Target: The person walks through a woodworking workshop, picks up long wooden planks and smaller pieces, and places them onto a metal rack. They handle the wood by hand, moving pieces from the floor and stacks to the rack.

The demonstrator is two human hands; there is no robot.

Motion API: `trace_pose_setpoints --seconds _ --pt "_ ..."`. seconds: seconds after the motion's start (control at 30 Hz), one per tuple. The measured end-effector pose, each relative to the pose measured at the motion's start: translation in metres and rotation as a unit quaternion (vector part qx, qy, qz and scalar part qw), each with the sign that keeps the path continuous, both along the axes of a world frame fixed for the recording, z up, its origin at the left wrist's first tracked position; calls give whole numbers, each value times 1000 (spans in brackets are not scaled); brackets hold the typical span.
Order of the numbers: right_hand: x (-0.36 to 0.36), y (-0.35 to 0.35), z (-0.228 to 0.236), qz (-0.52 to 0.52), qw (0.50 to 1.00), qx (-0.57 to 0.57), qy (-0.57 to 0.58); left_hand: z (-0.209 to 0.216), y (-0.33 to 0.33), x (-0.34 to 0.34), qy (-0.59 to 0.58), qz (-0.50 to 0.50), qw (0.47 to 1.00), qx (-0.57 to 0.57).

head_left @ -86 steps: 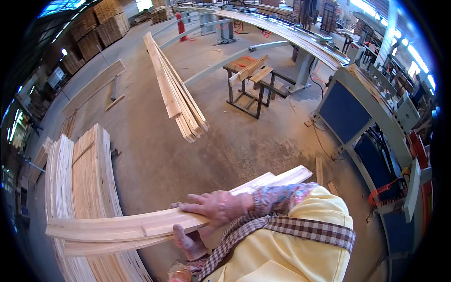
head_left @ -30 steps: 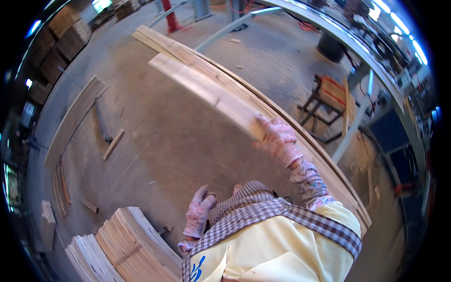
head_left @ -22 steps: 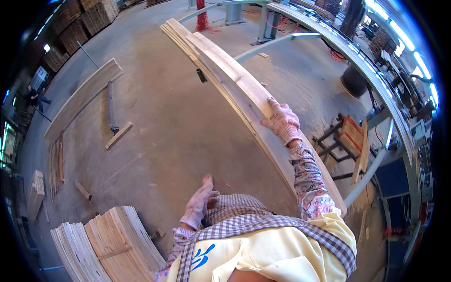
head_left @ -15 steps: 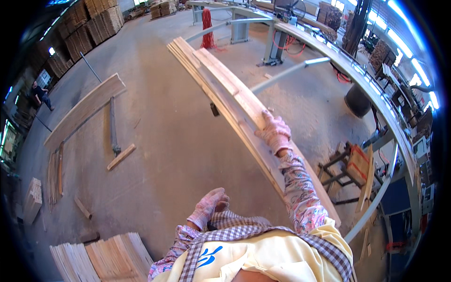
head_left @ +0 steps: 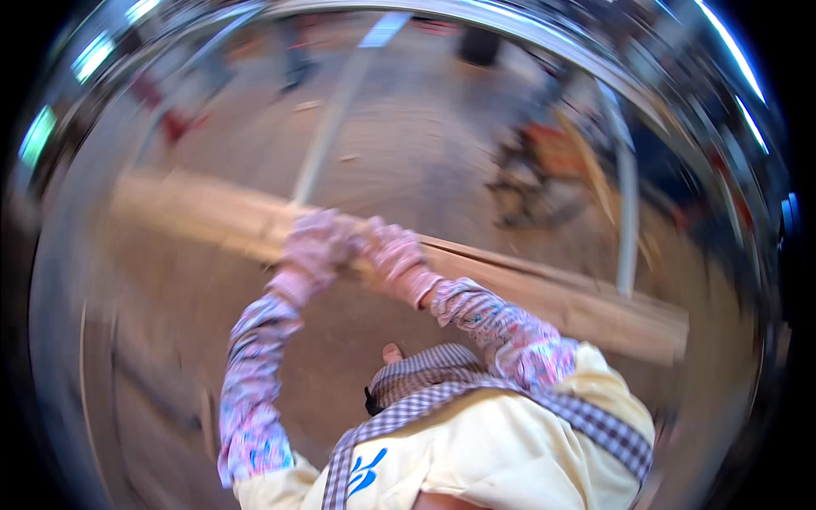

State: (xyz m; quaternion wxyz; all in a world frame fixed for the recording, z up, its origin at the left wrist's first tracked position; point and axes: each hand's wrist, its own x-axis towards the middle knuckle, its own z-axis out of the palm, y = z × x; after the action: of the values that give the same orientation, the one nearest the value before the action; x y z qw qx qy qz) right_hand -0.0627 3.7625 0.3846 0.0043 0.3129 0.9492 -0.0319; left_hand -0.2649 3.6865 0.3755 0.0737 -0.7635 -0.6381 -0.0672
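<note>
Long pale wooden boards (head_left: 544,297) stretch from the left across to the right in front of me, resting over metal bars. Both my hands wear pinkish knit gloves and sit close together near the middle of the boards. My left hand (head_left: 313,253) is closed over a wooden board (head_left: 229,217), its fingers at the far edge. Beside it, my right hand (head_left: 393,255) also bends its fingers over the wood. Motion blurs the left ends of the boards, and my fingertips are partly hidden.
A metal bar (head_left: 331,127) runs from the boards toward a long curved rail (head_left: 510,21). Another bar (head_left: 627,204) stands to the right. A dark stand with a reddish top (head_left: 552,149) and a dark bucket (head_left: 478,47) are beyond. Planks (head_left: 100,391) lie at lower left.
My view has swung to the right, so the boards now lie crosswise. My left hand has risen from beside my waist onto the boards, next to my right hand.
</note>
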Motion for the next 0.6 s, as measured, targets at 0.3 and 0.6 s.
trace_pose_setpoints --seconds 0.3,0.6 --pt "151 16 12 -62 993 -88 -54 14 59 -25 62 -144 976 -150" --pt "161 3 -28 -92 994 -59 -6 -15 45 -21 84 -67 982 -156"
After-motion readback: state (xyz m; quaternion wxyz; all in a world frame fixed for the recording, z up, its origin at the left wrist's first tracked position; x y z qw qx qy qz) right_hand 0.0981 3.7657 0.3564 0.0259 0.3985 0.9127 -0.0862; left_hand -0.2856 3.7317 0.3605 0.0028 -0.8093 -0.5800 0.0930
